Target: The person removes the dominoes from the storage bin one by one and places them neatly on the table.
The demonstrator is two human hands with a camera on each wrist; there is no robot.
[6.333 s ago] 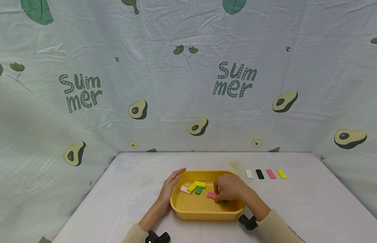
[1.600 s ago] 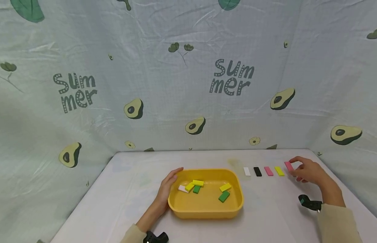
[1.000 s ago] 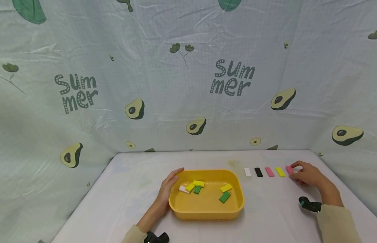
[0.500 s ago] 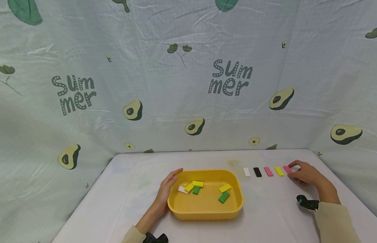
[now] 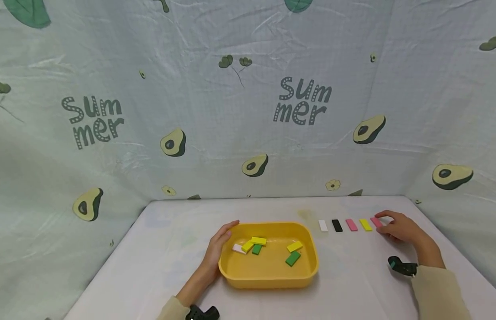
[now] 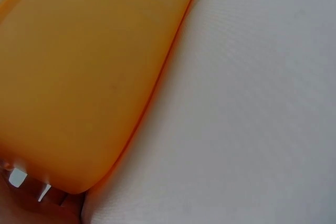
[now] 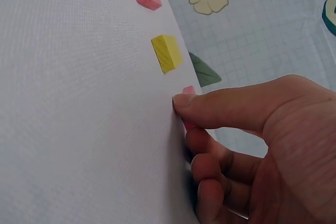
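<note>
I see right hand (image 5: 397,226) pinching pink block (image 5: 376,222), mostly hidden, near bench's right edge | left hand (image 5: 218,243) flat against tray (image 5: 268,279), grip relaxed

The surface (image 5: 160,266) was covered in a white cloth. A yellow tray (image 5: 268,278) sat near its middle. To the tray's right lay a row of small blocks: white (image 5: 322,225), black (image 5: 337,225), pink (image 5: 351,225), yellow (image 5: 366,224), and a second pink block (image 5: 375,221).
</note>
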